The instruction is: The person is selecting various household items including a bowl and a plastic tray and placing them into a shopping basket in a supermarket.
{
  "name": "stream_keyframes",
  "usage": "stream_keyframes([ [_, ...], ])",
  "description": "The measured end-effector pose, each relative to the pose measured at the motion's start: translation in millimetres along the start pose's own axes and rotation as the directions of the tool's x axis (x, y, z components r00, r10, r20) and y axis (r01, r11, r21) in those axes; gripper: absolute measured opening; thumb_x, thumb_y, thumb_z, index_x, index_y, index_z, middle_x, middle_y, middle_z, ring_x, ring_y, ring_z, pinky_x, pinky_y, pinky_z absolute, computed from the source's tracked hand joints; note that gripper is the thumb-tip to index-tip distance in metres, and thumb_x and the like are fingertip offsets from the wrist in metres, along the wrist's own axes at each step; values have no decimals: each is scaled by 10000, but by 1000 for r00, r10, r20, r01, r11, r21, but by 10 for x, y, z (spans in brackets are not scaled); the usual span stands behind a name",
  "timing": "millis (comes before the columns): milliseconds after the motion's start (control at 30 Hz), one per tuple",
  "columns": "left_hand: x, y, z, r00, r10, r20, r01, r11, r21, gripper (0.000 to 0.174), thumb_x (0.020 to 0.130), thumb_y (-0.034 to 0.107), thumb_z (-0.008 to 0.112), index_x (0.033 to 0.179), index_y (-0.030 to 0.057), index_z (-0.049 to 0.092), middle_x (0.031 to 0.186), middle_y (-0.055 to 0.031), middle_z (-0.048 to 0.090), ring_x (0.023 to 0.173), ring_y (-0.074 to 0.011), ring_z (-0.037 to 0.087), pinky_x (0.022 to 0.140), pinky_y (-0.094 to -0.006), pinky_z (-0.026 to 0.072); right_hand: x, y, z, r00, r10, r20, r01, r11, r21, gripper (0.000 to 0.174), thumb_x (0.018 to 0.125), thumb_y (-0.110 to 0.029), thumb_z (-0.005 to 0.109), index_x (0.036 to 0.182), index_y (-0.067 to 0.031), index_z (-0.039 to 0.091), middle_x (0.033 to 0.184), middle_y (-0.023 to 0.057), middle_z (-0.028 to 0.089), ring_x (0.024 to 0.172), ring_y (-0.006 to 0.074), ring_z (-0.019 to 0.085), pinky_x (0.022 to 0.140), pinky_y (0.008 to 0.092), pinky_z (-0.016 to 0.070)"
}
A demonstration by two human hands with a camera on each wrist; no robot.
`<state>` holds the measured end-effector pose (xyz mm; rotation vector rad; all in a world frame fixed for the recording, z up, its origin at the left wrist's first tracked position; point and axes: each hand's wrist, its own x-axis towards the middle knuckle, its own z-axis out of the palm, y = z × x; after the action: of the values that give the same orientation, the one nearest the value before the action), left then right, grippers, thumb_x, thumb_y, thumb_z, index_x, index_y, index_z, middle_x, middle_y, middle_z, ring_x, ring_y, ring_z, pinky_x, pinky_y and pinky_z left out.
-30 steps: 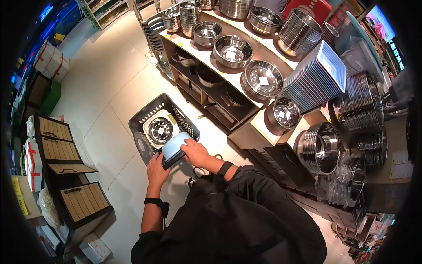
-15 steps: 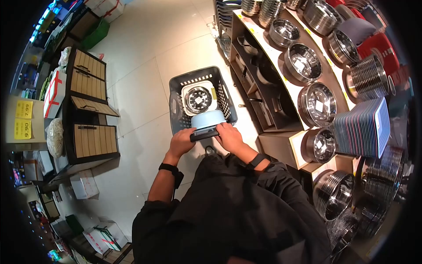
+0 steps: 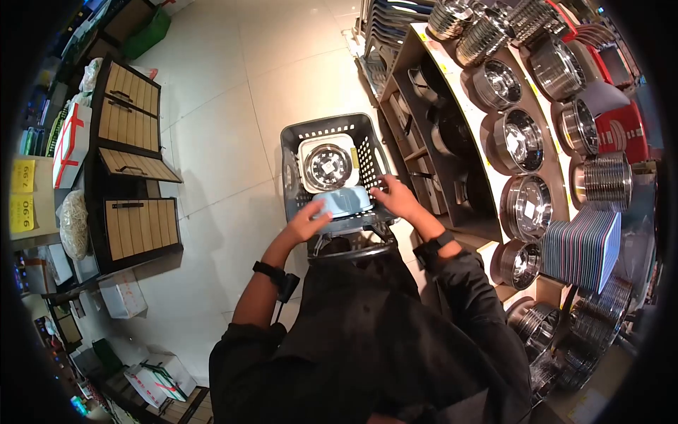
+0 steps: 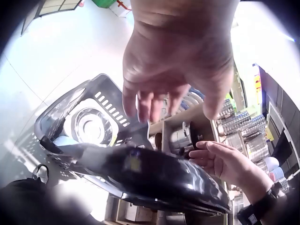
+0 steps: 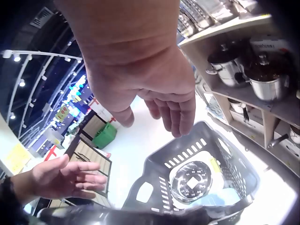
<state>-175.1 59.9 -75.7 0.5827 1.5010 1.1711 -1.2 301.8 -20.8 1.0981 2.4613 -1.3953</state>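
A dark grey plastic basket (image 3: pixel 291 185) stands on the floor, its side walls slotted. Inside it, a shiny metal bowl (image 3: pixel 329 167) sits on a white square tray (image 3: pixel 306 146). Toward the near end shows a light blue rounded container (image 3: pixel 345 203). My left hand (image 3: pixel 308 220) is by the container's left end, fingers relaxed. On the other side my right hand (image 3: pixel 395 196) hovers near the basket's right rim, fingers loosely bent around nothing. Both palms face inward in the wrist views. A dark glossy curved object (image 4: pixel 154 178) lies between the hands and the body.
To the right runs a shelf unit (image 3: pixel 452 205) with stacked metal bowls (image 3: pixel 519 141) on top and pots below. Nested striped plastic baskets (image 3: pixel 580 247) stand at its near end. Wood-fronted cabinets (image 3: pixel 141 230) line the left, with tiled floor (image 3: pixel 219 148) between.
Both hands have let go of the dark bar at the basket's near end and moved apart. The head view has turned, with the basket now upright in it.
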Motion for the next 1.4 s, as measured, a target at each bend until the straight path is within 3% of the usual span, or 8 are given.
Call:
stream_keyframes([
  [167,414,18,-390,916,-96,-388,130,989,64,717,904,374,666,1410,-57,396,1385,-247,487,1318,-313,448,1086,-385,353,882,270,295,990,138,-30,-141,982,-125,637,863,-411,646,1290,33,485,1188,270,613,1125,397,592,966,440,457],
  [433,-279,-293,-320,804,-183,-566,278,957,85,675,919,247,647,1459,-11,335,1481,-209,383,1372,-312,382,1123,-414,307,2178,1314,1372,885,465,20,-461,881,-106,688,813,-412,681,1255,80,491,1202,306,594,1133,421,587,987,424,459],
  [500,159,-295,-190,789,-107,-605,209,973,99,647,922,180,625,1472,15,326,1492,-182,381,1384,-297,369,1127,-419,304,2748,1634,1038,862,502,-67,-506,851,-142,687,805,-416,681,1245,79,498,1178,303,606,1112,419,598,980,425,462],
  [567,-367,-396,-324,752,-169,-637,299,949,102,644,922,168,616,1475,20,322,1498,-173,377,1389,-292,363,1129,-422,304,2573,1742,1757,819,571,62,-561,818,-126,774,829,-432,624,1295,141,392,1213,312,589,1128,432,596,994,435,469],
  [733,-319,-475,-316,715,-241,-656,352,935,40,655,915,145,601,1487,31,303,1519,-157,354,1402,-290,346,1139,-431,290,2715,1833,1974,710,703,-48,-705,707,-56,527,837,-374,675,1175,16,564,1142,262,634,1103,377,620,953,430,485],
  [967,-272,-553,-270,744,-259,-616,379,923,71,700,921,188,618,1502,39,258,1537,-166,314,1421,-298,308,1141,-450,280,2799,1963,2207,698,712,-81,-716,693,-79,401,843,-321,651,1142,-55,624,1086,201,678,1029,338,661,899,424,517],
  [1100,-261,-519,-293,762,-244,-600,354,932,71,705,926,207,619,1502,29,253,1534,-176,316,1423,-298,306,1142,-451,277,2662,1818,2121,833,547,-83,-554,826,-106,335,876,-281,576,1111,-44,606,1018,261,669,973,399,655,863,463,513],
  [1400,11,-127,-332,862,-171,-477,91,978,-187,619,1026,271,458,1512,-8,194,1521,-193,316,1404,-277,330,1137,-376,278,1872,662,679,983,173,-58,-175,984,-23,241,893,-222,564,1022,-18,569,936,273,659,908,456,627,824,511,487],
])
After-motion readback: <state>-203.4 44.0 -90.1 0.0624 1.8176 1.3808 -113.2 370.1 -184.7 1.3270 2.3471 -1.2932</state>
